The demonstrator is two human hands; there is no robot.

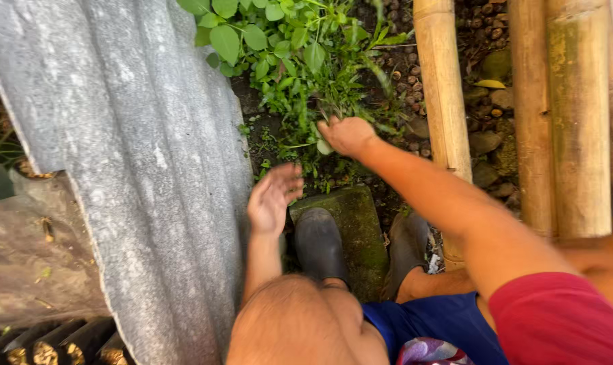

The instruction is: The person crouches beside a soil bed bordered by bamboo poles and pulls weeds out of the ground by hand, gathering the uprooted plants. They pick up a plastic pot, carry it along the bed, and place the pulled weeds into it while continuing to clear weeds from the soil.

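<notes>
1. Your right hand (347, 135), at the centre top of the frame, is closed around thin green stems of the weeds (299, 74) that grow in the dark soil (394, 61). The stems look thin, so if you pull at an angle they can snap and the roots remain in the ground.

2. Your left hand (274, 197), a little below and left of the right one, is open with the fingers loose; it holds nothing and is blurred. It hangs just beside the edge of the grey corrugated sheet (137, 169) that fills the left part of the picture. This edge can scratch the hand if it swings to the left.

3. The bamboo poles (441, 94) lie at the right side, and your right forearm passes close to the nearest one. A sudden release of the weeds can throw your elbow against it.

4. Your dark boots (318, 243) stand at the mossy stone block (360, 230) in the lower centre. Moss can be slippery, and you are bending far forward, so a hard pull may take your balance.

5. Small stones (485, 142) lie between the poles at the upper right; a step there is uneven.
</notes>
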